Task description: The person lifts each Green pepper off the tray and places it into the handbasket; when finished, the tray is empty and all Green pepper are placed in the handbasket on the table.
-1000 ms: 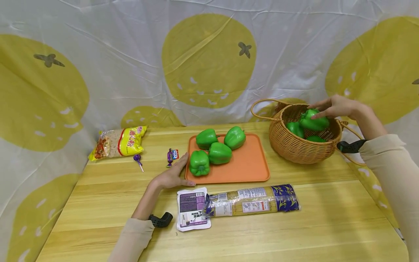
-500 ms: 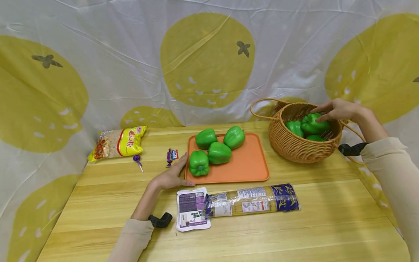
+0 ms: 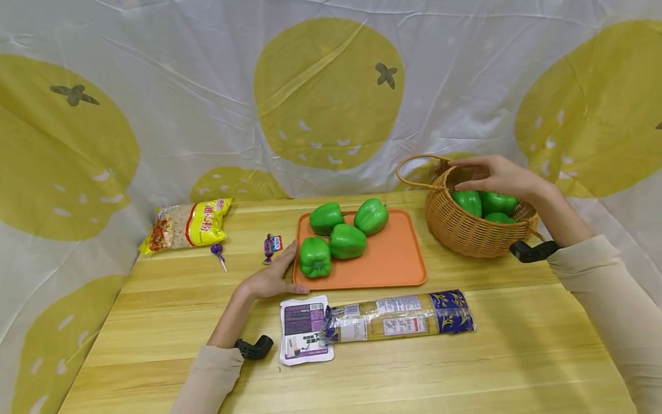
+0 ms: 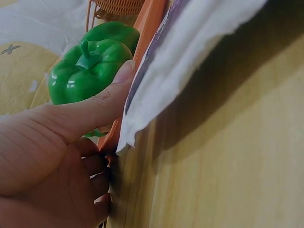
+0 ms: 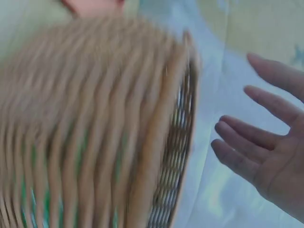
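My left hand rests at the left edge of an orange tray, fingers along its side and thumb at the front corner. On the tray's left half lie several green bell peppers; one pepper shows just past the thumb in the left wrist view. My right hand is above the mouth of a wicker basket, fingers extended and holding nothing. Inside the basket are green bell peppers, partly hidden by the rim. The right wrist view, somewhat blurred, has the spread fingers apart from the basket.
In front of the tray lie a purple-and-white packet and a long pack of noodles overlapping it. Leftward are small wrapped candies, a lollipop and a yellow food bag. A patterned curtain hangs behind.
My right hand has let go of a green bell pepper, which now sits in the basket, and has moved left over the basket's mouth. The left hand has stayed at the tray.
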A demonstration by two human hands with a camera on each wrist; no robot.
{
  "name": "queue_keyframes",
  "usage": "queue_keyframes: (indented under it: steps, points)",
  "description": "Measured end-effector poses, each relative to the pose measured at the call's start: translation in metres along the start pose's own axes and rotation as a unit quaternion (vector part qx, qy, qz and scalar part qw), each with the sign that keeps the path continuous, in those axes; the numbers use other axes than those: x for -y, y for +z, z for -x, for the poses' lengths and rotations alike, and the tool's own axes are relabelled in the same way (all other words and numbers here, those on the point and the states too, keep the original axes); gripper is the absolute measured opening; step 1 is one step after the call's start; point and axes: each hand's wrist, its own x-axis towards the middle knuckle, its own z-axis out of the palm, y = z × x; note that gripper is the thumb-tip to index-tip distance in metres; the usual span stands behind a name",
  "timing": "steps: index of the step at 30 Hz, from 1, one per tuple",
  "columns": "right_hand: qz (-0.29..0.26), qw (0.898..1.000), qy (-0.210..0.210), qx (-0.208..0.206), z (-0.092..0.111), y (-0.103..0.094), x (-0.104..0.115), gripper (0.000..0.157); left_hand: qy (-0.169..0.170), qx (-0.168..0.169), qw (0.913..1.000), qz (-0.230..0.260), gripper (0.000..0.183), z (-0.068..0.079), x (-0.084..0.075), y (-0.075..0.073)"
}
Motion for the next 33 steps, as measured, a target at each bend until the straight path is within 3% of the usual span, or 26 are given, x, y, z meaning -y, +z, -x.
queue_keyframes:
  steps: [6,13,20,25,33]
  points:
    - [-0.041,0.997,-0.065,0.018,-0.010,0.037,0.037,0.065,0.004,-0.002,1.0000,0.002,0.117,-0.001,-0.004,0.001]
    - [-0.049,0.989,-0.132,0.037,-0.022,0.084,0.072,0.068,0.010,-0.002,0.9999,0.001,0.114,-0.005,-0.005,0.002]
    - [-0.063,0.977,-0.191,0.075,-0.039,0.132,0.082,0.065,0.008,-0.001,1.0000,0.000,0.115,-0.006,-0.007,0.004]
    - [-0.093,0.967,-0.220,0.085,-0.048,0.154,0.088,0.063,0.011,-0.002,0.9999,-0.003,0.115,-0.007,-0.008,0.004]
    - [-0.071,0.974,-0.203,0.066,-0.061,0.174,0.091,0.057,0.020,-0.003,0.9998,0.000,0.117,-0.007,-0.007,0.005]
